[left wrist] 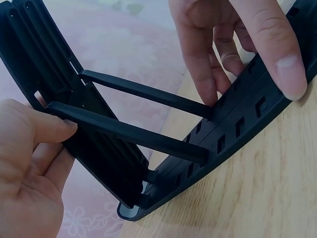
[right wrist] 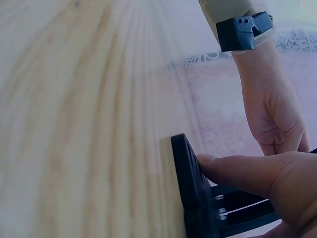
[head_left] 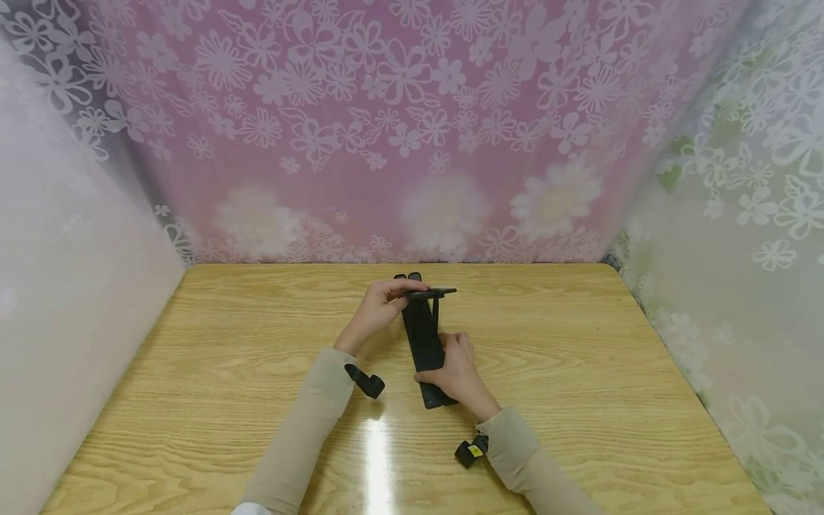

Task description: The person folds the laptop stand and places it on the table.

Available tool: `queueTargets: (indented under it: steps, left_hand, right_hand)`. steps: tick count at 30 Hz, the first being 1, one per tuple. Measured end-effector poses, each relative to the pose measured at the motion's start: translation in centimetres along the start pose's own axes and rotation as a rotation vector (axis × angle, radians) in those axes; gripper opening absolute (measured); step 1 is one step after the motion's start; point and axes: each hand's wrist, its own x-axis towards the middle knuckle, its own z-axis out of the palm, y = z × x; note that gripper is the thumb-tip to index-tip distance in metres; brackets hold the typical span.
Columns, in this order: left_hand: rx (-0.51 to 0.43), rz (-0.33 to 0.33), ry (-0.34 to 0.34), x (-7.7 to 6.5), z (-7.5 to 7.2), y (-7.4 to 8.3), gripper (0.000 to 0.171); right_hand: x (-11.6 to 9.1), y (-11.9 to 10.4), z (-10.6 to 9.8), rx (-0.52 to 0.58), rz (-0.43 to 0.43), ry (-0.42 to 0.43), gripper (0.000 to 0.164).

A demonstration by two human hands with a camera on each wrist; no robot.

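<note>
A black folding stand [head_left: 425, 347] stands partly unfolded on the table, its long slotted base [left wrist: 233, 136] joined by a hinge to a raised ribbed panel [left wrist: 106, 148]. Two thin support legs [left wrist: 133, 133] span from that panel to slots in the base. My left hand [head_left: 383, 307] holds the raised panel at its edge, thumb beside the top of one leg. Lower on the stand, my right hand [head_left: 458, 373] grips the base across its width, with the thumb on one side and fingers on the other. Part of the base is hidden behind the right hand.
The wood-grain table [head_left: 225, 386] surrounds the stand. A pink flowered curtain [head_left: 360, 143] hangs along its back edge, with pale curtains [head_left: 740, 286] at both sides. A black camera mount [head_left: 367, 381] sits on the left wrist, another [head_left: 473, 450] on the right.
</note>
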Motion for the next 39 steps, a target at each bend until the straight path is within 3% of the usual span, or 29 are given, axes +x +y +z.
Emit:
queueTargets:
  steps: [6, 14, 24, 39]
  left_hand:
    - [0.001, 0.012, -0.012, 0.2, -0.1, 0.0, 0.047]
    - [0.006, -0.03, -0.006, 0.4, -0.2, 0.0, 0.043]
    - [-0.001, -0.009, -0.024, 1.3, -0.6, -0.6, 0.043]
    - [-0.025, -0.042, -0.049, 1.6, -1.3, -0.7, 0.045]
  right_hand:
    - [0.3, 0.1, 0.2, 0.012, -0.002, 0.017, 0.083]
    - [0.3, 0.1, 0.4, 0.018, -0.02, 0.047, 0.086]
    - [0.2, 0.4, 0.8, 0.017, -0.077, 0.098, 0.085]
    - [0.2, 0.6, 1.2, -0.001, -0.114, 0.099, 0.088]
